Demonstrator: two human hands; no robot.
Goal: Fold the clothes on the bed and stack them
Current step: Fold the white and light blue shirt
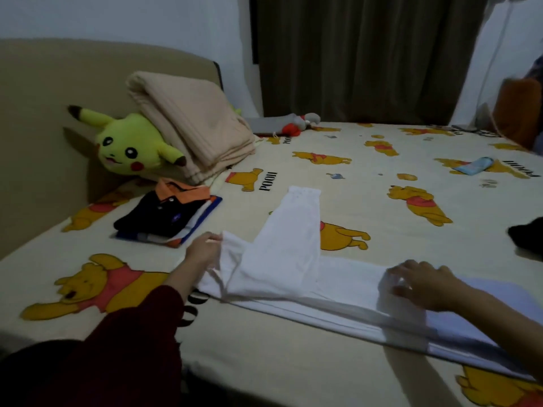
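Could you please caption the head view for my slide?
Both hands, left hand and right hand, flatten a white garment on the bed.

The white garment (293,268) runs out past the right edge, so its far end cannot be seen. The right hand (423,284) lies on it and hides the cloth beneath; the fingertips are blurred. At the right edge a dark item (527,236) is cut off, perhaps another piece of clothing. The folded stack (169,215) shows only its top shirt and striped edges below. The plush toy (129,145) is partly buried under the beige blanket (191,121). An orange shape (518,113) at far right is too blurred to identify.
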